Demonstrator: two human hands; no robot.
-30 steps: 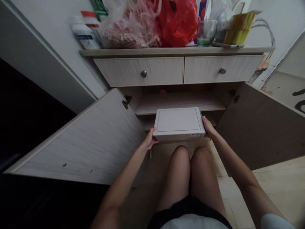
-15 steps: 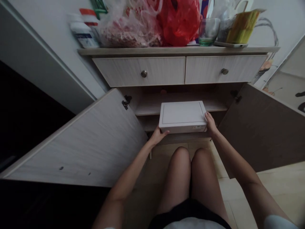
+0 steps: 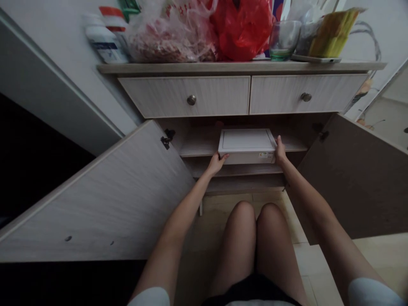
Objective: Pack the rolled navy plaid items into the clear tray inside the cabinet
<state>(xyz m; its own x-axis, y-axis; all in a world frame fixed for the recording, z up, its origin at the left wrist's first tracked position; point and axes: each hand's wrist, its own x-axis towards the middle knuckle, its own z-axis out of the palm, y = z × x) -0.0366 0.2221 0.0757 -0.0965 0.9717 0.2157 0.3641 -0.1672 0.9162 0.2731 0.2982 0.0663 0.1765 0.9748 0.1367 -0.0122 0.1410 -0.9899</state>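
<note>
A white lidded box [image 3: 247, 141] with a small label on its front is partly inside the open cabinet, level with the upper shelf [image 3: 198, 145]. My left hand [image 3: 217, 163] grips its near left corner, thumb on the front and fingers out of sight around the side. At the right end, my right hand [image 3: 279, 151] is closed on the box's side with the thumb pointing up. The box's far part reaches over the shelf; whether its underside rests on the board I cannot tell.
The left door [image 3: 105, 204] and right door [image 3: 357, 182] stand swung outward on either side of my arms. Above are two closed drawers [image 3: 165, 97]. The cabinet top carries a red plastic bag [image 3: 240, 32], a clear bag [image 3: 172, 38], bottles [image 3: 105, 42] and a glass [image 3: 284, 40].
Both hands have moved the box forward and away from me, farther into the cabinet over the upper shelf. More of its labelled front now shows, and the lower shelf edge has come into view.
</note>
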